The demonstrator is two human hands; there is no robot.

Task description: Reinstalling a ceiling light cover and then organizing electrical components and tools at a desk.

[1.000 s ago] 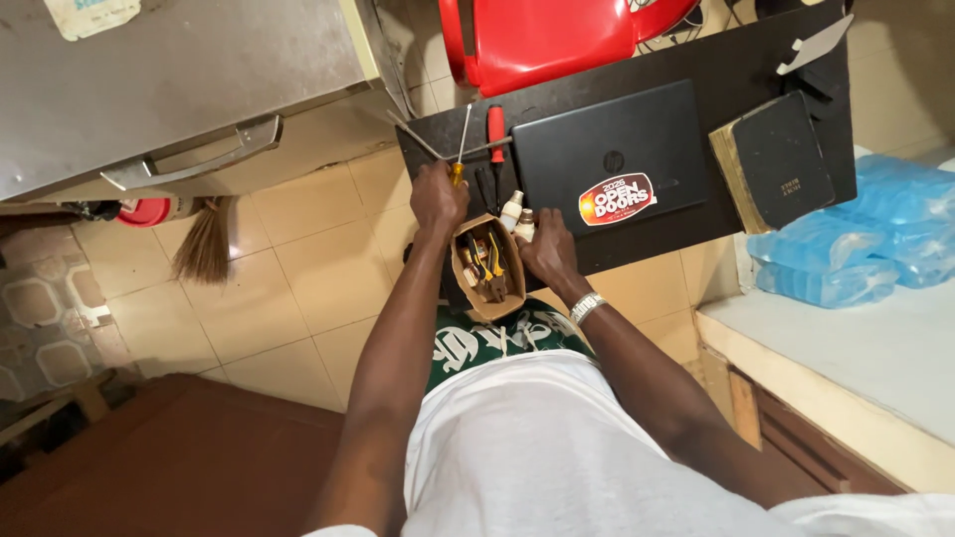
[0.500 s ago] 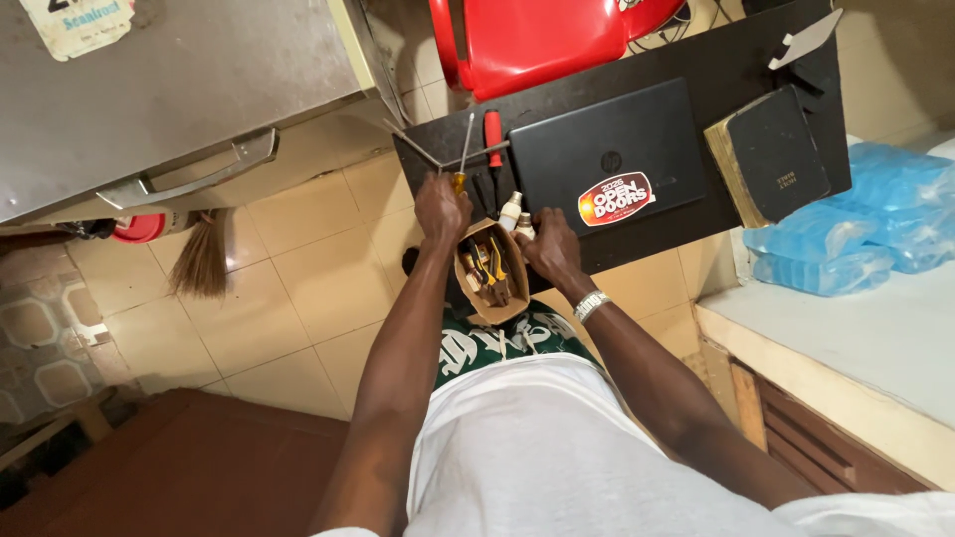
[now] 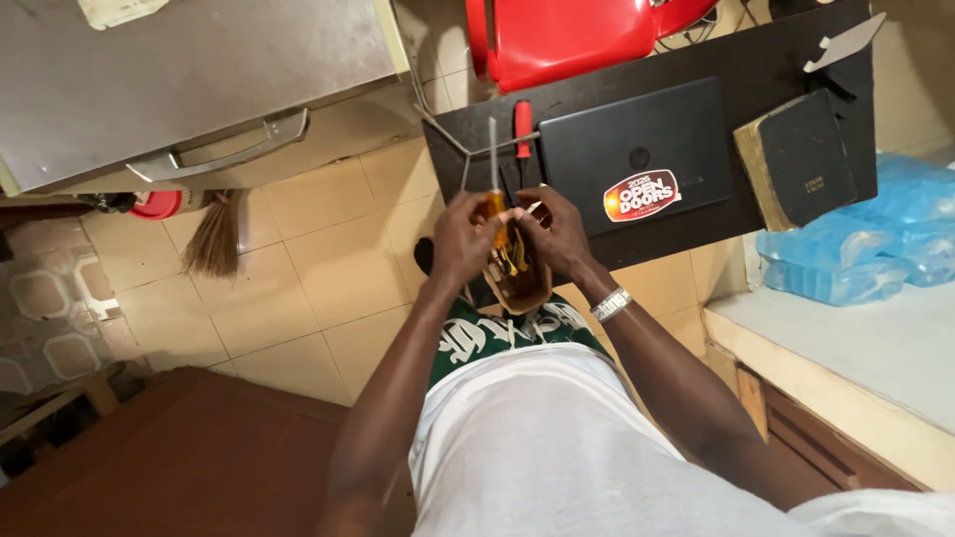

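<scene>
A small brown box [image 3: 524, 288] of yellow-handled tools is held at the black desk's [image 3: 696, 40] edge. An orange-handled screwdriver [image 3: 493, 169] is gripped by left hand [image 3: 460, 239] and right hand [image 3: 557, 234]. Since earlier, it has been raised upright.

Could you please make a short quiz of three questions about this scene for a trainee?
1. True or false: the laptop on the black table is closed.
2. The left hand grips a screwdriver whose handle is: A) orange B) blue C) white.
3. Fill in: the right hand touches a small brown ____ of tools.

Key: 1 true; 2 A; 3 box.
</scene>
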